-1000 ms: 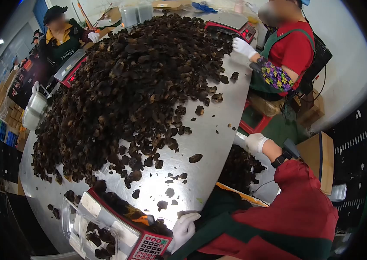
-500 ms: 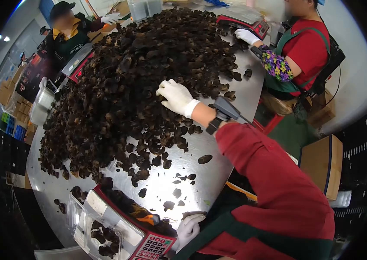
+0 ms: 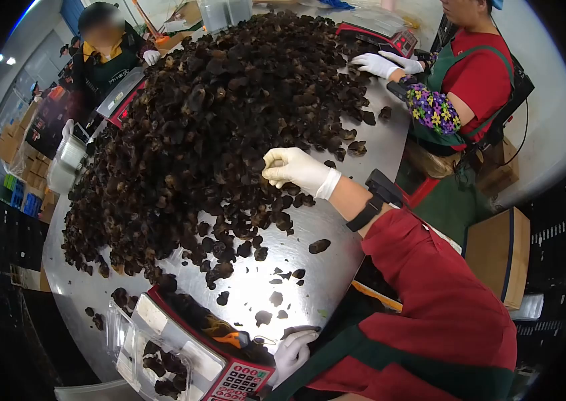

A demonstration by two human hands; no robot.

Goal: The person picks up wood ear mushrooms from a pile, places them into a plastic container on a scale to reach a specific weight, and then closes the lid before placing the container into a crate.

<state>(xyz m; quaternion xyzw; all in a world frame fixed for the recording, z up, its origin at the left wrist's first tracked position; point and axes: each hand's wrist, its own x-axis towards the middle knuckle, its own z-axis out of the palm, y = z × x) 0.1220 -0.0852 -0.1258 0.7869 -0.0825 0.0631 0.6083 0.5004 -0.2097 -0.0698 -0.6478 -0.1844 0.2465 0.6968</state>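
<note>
A large heap of dark brown dried pieces, fungus-like (image 3: 216, 100), covers much of the steel table (image 3: 336, 281). At the heap's right side is my right hand (image 3: 296, 170) in a white glove, fingers curled and pressed together; what they hold, if anything, is hidden. My left hand (image 3: 291, 353), gloved too, rests at the near table edge with its fingers folded, beside the red scale (image 3: 239, 379). On that scale an open clear plastic box (image 3: 186, 357) contains several dark pieces. An orange-handled tool (image 3: 233, 339) lies behind the scale's keypad.
Across the table at the right, a co-worker (image 3: 477, 80) has both gloved hands by the heap and another scale (image 3: 400, 41). A second person (image 3: 106, 63) stands far left. Stacked clear boxes (image 3: 68, 160) stand at the left edge; a cardboard box (image 3: 497, 257) is at right.
My right hand has moved right, slightly away from the heap, and its fingers have closed. The right co-worker's second hand has come into view; the far-left person's hand has lowered.
</note>
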